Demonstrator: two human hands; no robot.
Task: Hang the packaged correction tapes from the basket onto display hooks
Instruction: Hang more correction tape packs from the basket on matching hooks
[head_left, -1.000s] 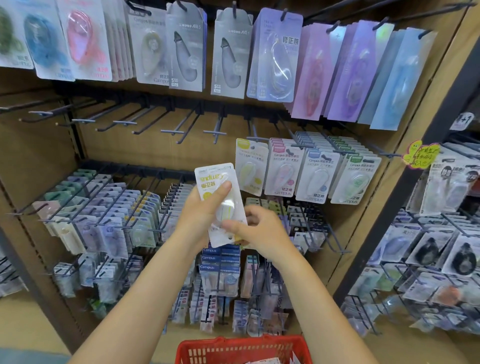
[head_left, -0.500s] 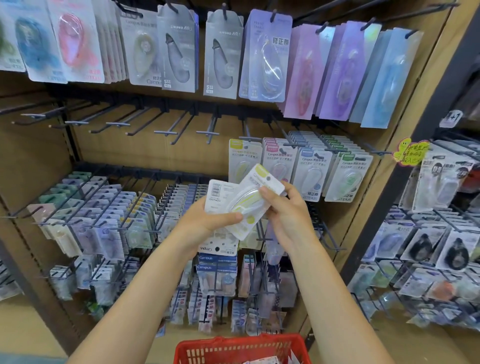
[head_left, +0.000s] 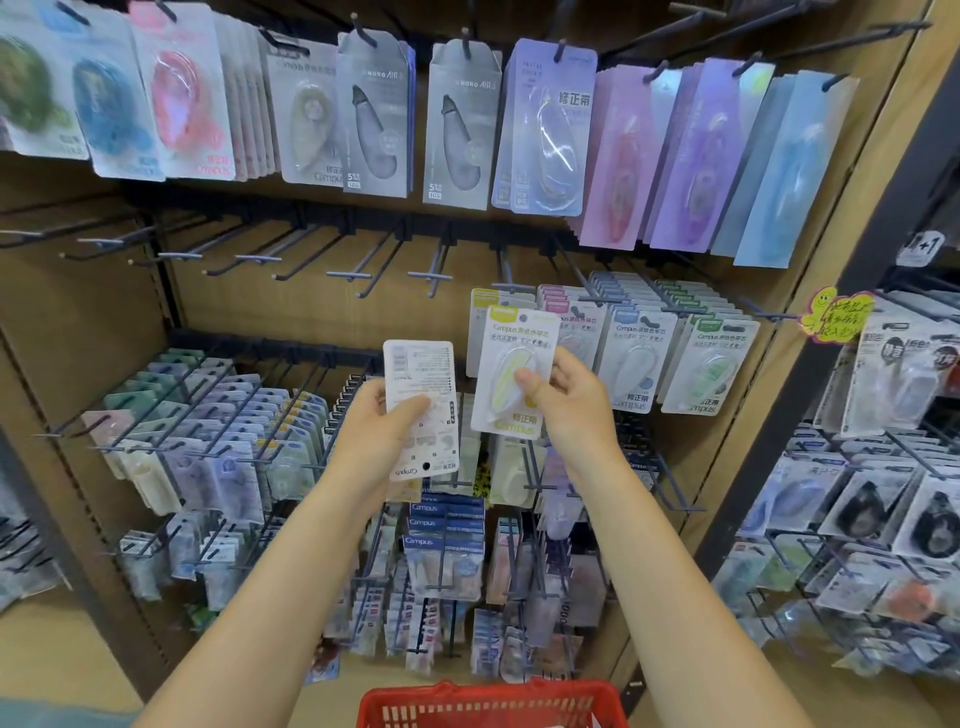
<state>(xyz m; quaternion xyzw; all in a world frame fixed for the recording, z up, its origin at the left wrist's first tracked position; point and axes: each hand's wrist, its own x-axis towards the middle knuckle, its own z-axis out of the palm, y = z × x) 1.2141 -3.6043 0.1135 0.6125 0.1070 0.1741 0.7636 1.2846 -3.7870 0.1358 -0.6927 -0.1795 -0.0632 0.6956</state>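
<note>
Two packaged correction tapes are in hand, one each. The right hand (head_left: 563, 402) pinches the yellow-labelled pack (head_left: 514, 374) with its front showing, thumb over the blister, fingers closed behind; its top edge sits just below the tip of a display hook (head_left: 511, 287) where a matching pack (head_left: 485, 322) already hangs. The left hand (head_left: 382, 431) grips the second pack (head_left: 421, 408) upside down, printed back showing, fingers wrapped round its left edge. The two packs are just apart. Left of that hook, a row of bare hooks (head_left: 291, 260) leaves open board behind. The red basket (head_left: 491, 704) sits at the bottom edge, below both forearms.
</note>
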